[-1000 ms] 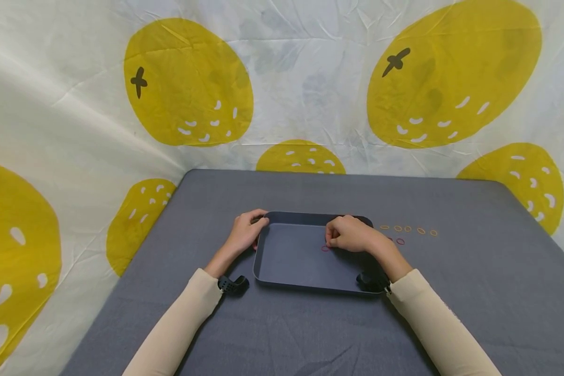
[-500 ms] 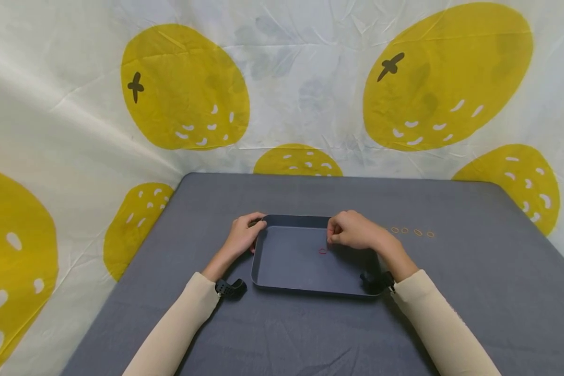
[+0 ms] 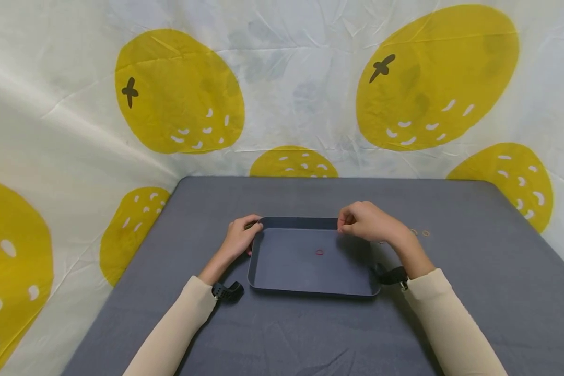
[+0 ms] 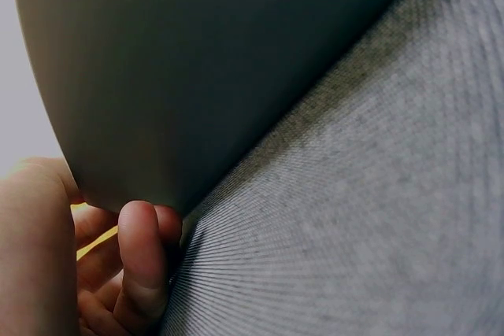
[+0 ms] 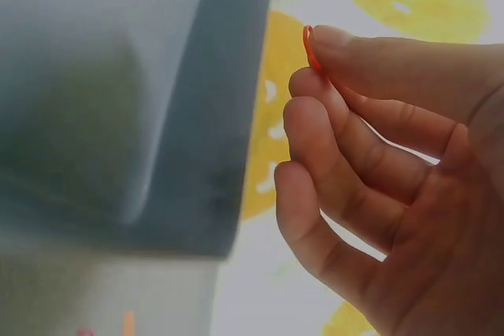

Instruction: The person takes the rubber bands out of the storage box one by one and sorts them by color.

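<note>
My left hand [image 3: 239, 237] grips the back left corner of the dark grey tray [image 3: 291, 290]. In the left wrist view its fingers [image 4: 140, 245] curl at the tray's rim. My right hand [image 3: 368, 223] is raised over the tray's back right part. Between thumb and forefinger it pinches a small red rubber band [image 5: 309, 46], seen in the right wrist view. Another small red rubber band [image 3: 319, 252] lies on the tray's floor, left of the right hand.
Orange rubber bands [image 3: 425, 233] lie on the grey cloth-covered table [image 3: 474, 271], right of the tray and partly hidden by the right arm. A white curtain [image 3: 301, 104] with yellow fruit prints hangs behind the table and along its left side.
My right hand has lifted and moved right, away from the red rubber band on the tray's floor. My left hand keeps its hold on the tray. The head view has shifted slightly.
</note>
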Demonstrator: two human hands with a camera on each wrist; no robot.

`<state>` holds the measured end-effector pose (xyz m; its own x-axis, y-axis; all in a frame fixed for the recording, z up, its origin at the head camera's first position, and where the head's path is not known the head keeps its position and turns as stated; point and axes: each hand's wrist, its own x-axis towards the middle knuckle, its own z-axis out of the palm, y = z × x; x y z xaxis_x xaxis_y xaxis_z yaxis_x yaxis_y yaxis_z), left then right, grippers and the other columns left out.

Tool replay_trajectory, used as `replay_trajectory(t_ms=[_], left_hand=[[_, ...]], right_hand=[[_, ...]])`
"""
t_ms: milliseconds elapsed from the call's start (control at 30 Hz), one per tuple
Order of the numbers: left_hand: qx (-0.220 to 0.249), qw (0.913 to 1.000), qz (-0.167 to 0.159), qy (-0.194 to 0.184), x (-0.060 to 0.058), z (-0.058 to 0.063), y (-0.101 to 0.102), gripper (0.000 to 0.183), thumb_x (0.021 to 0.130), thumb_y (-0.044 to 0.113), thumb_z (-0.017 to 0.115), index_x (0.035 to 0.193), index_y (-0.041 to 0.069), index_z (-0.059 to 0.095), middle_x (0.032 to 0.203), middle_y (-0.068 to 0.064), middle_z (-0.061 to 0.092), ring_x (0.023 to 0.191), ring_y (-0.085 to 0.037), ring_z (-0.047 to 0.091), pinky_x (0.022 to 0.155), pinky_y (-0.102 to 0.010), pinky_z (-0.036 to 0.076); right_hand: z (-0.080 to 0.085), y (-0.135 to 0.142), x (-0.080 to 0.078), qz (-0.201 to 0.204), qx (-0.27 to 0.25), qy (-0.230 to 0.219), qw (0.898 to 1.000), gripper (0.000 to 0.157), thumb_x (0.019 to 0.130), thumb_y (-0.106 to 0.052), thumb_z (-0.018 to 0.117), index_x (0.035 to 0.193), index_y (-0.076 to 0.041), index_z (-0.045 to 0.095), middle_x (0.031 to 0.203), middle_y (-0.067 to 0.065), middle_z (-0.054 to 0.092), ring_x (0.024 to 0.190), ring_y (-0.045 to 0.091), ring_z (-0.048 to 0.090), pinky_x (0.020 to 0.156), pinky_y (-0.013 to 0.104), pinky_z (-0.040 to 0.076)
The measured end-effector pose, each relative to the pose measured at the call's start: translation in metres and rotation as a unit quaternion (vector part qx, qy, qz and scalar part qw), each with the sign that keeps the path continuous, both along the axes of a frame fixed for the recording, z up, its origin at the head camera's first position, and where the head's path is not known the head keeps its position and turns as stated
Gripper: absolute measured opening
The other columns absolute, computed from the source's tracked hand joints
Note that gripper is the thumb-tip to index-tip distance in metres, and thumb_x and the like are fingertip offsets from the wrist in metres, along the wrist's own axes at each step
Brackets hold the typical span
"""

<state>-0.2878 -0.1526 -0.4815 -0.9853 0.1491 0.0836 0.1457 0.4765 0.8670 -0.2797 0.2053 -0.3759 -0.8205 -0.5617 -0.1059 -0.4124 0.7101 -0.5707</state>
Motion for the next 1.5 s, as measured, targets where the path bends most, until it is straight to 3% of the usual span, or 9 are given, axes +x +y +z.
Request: replay_trajectory(t_ms=[267,433,667,833,1167,1500], left_hand=[[0.005,0.9999,-0.003,-0.01,0.002,0.0,-0.001,0.025,0.104,0.027,0.059,0.122,0.022,0.075,0.052,-0.005,0.055,0.035,-0.021,0.052,0.041,-0.042,0.054],[0.005,0.9999,-0.004,-0.011,0.004,0.0,-0.001,0.026,0.104,0.025,0.059,0.124,0.02,0.075,0.051,-0.005,0.054,0.035,-0.021,0.051,0.041,-0.041,0.054],[0.006,0.9998,-0.006,-0.016,0.005,-0.002,0.0,0.026,0.105,0.026,0.059,0.125,0.02,0.074,0.051,-0.005,0.055,0.036,-0.02,0.052,0.043,-0.042,0.054],[0.004,0.9999,-0.003,-0.012,0.004,-0.001,0.0,0.024,0.104,0.028,0.059,0.122,0.023,0.075,0.051,-0.006,0.055,0.035,-0.02,0.052,0.043,-0.042,0.054],[0.007,0.9999,0.003,-0.009,0.004,0.0,-0.001,0.024,0.104,0.028,0.06,0.121,0.023,0.075,0.052,-0.006,0.056,0.035,-0.02,0.052,0.042,-0.041,0.053],[-0.002,1.0,-0.002,0.001,0.003,-0.001,0.002,0.026,0.104,0.027,0.059,0.122,0.018,0.075,0.052,-0.006,0.056,0.035,-0.02,0.052,0.041,-0.042,0.053]], right_hand=[[0.018,0.024,0.01,-0.03,-0.006,0.016,0.999,0.007,0.098,-0.012,0.069,0.095,-0.01,0.075,0.09,0.005,0.077,0.078,0.02,0.065,0.07,0.033,0.054],[0.019,0.034,0.014,-0.04,-0.003,0.026,0.999,0.007,0.098,-0.011,0.069,0.095,-0.007,0.075,0.091,0.006,0.077,0.075,0.015,0.063,0.071,0.033,0.053],[0.019,0.043,0.016,-0.052,-0.003,0.021,0.998,0.008,0.098,-0.012,0.069,0.095,-0.007,0.075,0.086,0.003,0.075,0.075,0.019,0.064,0.069,0.032,0.053],[0.023,0.05,0.018,-0.069,-0.002,0.017,0.997,0.008,0.097,-0.012,0.069,0.092,-0.012,0.076,0.079,-0.002,0.071,0.072,0.019,0.062,0.065,0.033,0.051],[0.025,0.051,0.013,-0.064,0.002,0.021,0.998,0.008,0.097,-0.014,0.07,0.091,-0.013,0.075,0.076,-0.002,0.07,0.068,0.018,0.059,0.061,0.031,0.047],[0.017,0.046,0.01,-0.039,-0.002,0.004,0.999,0.007,0.098,-0.012,0.07,0.094,-0.008,0.075,0.085,0.006,0.074,0.074,0.015,0.062,0.068,0.033,0.053]])
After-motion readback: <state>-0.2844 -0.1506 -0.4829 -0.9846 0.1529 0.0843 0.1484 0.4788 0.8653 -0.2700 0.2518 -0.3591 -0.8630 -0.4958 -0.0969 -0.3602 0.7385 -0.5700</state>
